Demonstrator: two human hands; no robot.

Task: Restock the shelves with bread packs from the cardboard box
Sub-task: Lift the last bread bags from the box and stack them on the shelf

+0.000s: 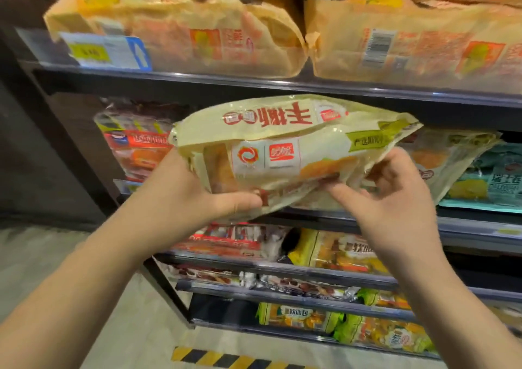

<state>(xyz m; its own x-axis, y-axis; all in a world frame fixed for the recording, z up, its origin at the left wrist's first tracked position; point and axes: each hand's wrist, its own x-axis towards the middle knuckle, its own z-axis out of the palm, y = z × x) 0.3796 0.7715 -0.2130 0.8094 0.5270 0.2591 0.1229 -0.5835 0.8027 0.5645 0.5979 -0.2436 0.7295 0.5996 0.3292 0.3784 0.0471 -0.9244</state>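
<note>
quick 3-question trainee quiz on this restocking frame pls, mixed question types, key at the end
1. True or false: both hands grip the pale yellow bread pack.
2. Which part of the pack does the left hand hold? A) its top edge B) its lower left end C) nothing
3. Fill in: the large red print on the pack reads ____ from this view.

Key:
1. True. The right hand pinches the lower right edge, and the left hand holds the other end.
2. B
3. Upside down. The pack is held in front of the second shelf, not yet resting on it.
</note>
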